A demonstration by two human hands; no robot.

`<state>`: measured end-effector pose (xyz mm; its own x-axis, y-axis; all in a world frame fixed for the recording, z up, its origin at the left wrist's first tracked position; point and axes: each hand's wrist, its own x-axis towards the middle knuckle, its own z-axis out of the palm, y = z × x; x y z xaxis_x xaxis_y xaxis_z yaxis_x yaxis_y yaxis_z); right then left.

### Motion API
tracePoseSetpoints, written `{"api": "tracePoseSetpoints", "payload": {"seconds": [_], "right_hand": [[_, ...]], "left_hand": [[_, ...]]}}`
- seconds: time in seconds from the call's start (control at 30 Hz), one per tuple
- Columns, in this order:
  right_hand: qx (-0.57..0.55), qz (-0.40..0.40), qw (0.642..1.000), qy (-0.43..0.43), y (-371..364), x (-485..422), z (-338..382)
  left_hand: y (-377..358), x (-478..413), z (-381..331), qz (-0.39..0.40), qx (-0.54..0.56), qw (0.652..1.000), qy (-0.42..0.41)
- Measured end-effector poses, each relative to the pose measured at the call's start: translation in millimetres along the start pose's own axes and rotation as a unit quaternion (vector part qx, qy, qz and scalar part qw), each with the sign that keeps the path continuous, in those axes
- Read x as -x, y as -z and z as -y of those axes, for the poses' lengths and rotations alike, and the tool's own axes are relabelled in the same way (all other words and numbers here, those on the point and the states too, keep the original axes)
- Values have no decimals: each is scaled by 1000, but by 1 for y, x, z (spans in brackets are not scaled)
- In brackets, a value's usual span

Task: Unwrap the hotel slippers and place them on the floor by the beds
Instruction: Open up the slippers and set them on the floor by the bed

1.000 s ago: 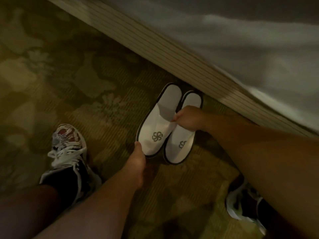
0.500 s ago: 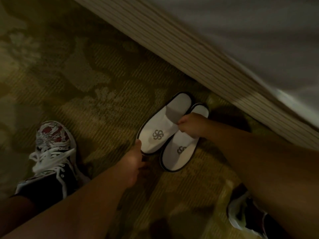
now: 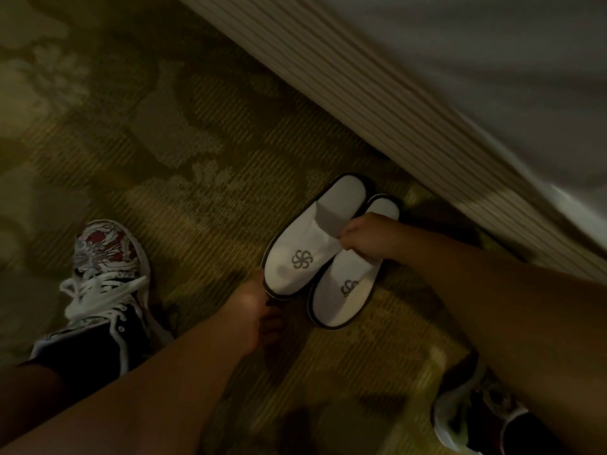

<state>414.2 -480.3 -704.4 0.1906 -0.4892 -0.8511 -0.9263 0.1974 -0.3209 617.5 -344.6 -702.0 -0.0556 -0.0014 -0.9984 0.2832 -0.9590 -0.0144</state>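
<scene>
Already out of any wrapping that can be seen, the slippers (image 3: 325,257) are lying side by side on the carpet (image 3: 164,165), soles down and heels pointing toward the bed (image 3: 361,106), which is running diagonally just beside them. They are likely being laid that way so someone getting out of bed can step straight in. The left hand (image 3: 253,310) is reaching in low and gripping the toe rim of the outer slipper (image 3: 302,247), its fingers curling round the dark edge, probably to steady or nudge that end. The right hand (image 3: 364,236) is hovering over the inner slipper (image 3: 345,290), fingers bunching narrowly, and it seems to be pinching the opening edge of the outer slipper's top, though in this dim light I cannot tell for certain which slipper it is catching. Holding one end with each hand is letting the person square the pair against each other. The person is crouching, with a patterned sneaker (image 3: 101,280) planted to the left and another sneaker (image 3: 473,418) showing at the lower right. Compared with half a second ago, very little is differing: both hands are keeping the same holds, the pair is sitting in nearly the same spot, and only the view is swinging slightly along the bed's edge.
</scene>
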Motion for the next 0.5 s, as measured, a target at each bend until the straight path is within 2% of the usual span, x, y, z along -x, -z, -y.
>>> {"api": "tracePoseSetpoints", "payload": {"seconds": [0.17,0.33,0.4,0.5], "right_hand": [[-29,-11,999,-21,0,-2,0],[-50,13,998,-42,8,-1,4],[-15,20,999,-42,24,-3,9],[-58,4,996,-71,61,-10,22]], "left_hand": [[-7,4,-5,-12,17,1000,-20],[-13,4,-5,-15,24,999,-17],[-16,-1,-7,-23,50,998,-25],[-20,-8,-13,-45,132,988,-67]]}}
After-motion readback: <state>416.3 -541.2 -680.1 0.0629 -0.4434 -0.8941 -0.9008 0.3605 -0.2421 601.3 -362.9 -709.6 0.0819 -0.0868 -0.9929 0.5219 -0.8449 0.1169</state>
